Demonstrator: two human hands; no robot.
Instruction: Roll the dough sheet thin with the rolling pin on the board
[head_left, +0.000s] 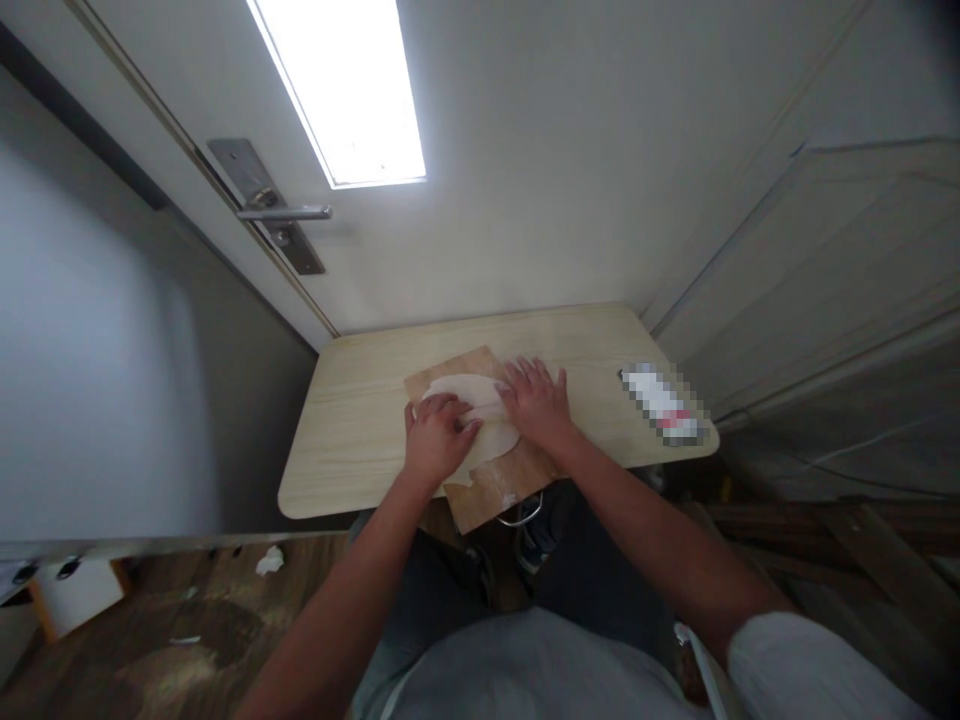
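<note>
Head view, looking down over a small pale wood counter (352, 440) set against a white door (525, 150).

A brown board (499, 480) is lying at the counter's 6 o'clock edge, turned at an angle, its near corner overhanging the edge toward the person's lap. A flat, pale sheet of dough (480, 392) is lying on the board, rounded in outline, reaching from the board's 9 o'clock side toward its middle.

The left hand (436, 436) is resting on the dough's 7 o'clock part, fingers curled inward, knuckles up; it appears to be pinching or folding an edge of the dough, though the fingertips are hidden and the grip cannot be told for sure. The right hand (537, 400) is lying flat at the dough's 3 o'clock side, fingers spread and open, palm pressing down on dough and board, grasping nothing.

A small white and red item (664, 403), blurred out, is lying on the counter at 3 o'clock, well apart from the board.

A metal door handle (283, 212) is showing at 11 o'clock, with a bright glass panel (345, 90) at 12 o'clock. Wood flooring (150, 620) is showing at 8 o'clock, with scraps of white paper (268, 560) on it.
</note>
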